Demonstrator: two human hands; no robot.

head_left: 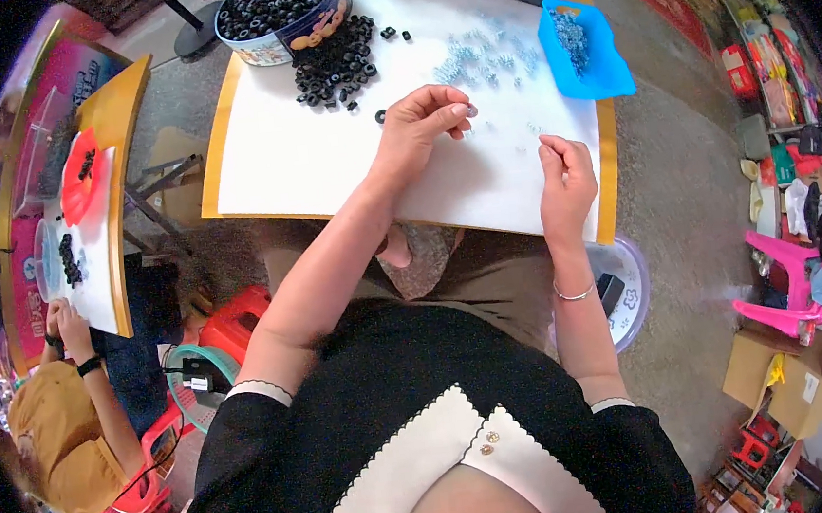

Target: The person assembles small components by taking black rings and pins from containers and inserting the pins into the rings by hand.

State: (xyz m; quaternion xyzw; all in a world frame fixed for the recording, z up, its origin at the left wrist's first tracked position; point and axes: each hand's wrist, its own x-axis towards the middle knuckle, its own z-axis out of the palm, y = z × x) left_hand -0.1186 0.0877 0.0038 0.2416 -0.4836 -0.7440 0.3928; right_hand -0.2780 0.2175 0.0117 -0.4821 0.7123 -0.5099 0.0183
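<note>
White-covered table (305, 158) carries a round tin (280, 14) of black rings, a loose black ring pile (335, 63), a blue tray (587, 51) and scattered pale small parts (481, 55). Left hand (416, 124): fingers curled, tips pinching a small pale piece (471, 111) over the white sheet. Right hand (566, 179): fingertips closed together, contents too small to tell.

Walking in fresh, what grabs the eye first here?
The white table top, where the left hand pinches a tiny silvery piece. Behind it, black rings spill from a round tin. At the far right corner sits a bright blue tray of small metal parts.
</note>
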